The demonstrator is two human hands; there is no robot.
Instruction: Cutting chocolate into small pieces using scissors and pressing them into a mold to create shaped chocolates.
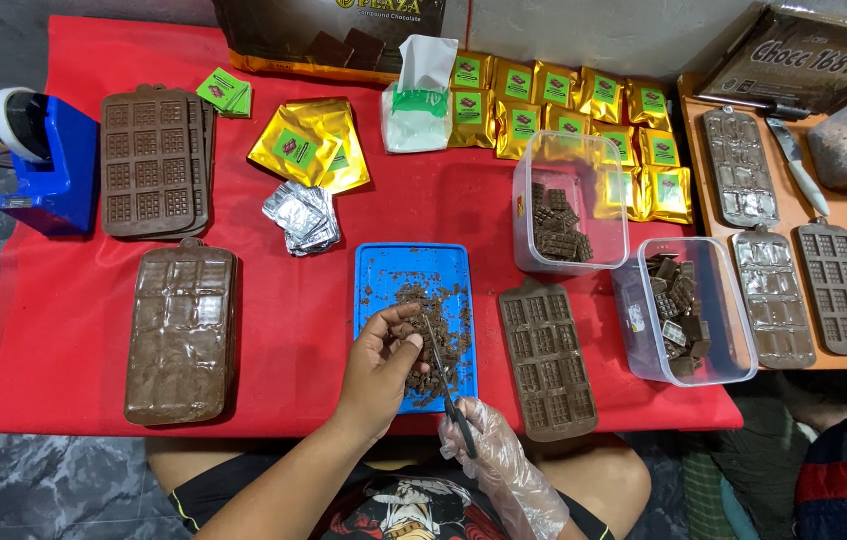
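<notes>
the bare left hand (pixel 380 358) pinches a small chocolate bar (pixel 406 330) over the blue tray (pixel 413 268) while the gloved right hand (pixel 488 445) is closed on scissors (pixel 440 370) - best to snip slow, close to the edge - so crumbs (pixel 443 335) fall in the tray.

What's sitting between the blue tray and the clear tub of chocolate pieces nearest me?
A brown chocolate mould lies flat on the red cloth between the blue tray and that clear tub, seen in the head view.
</notes>
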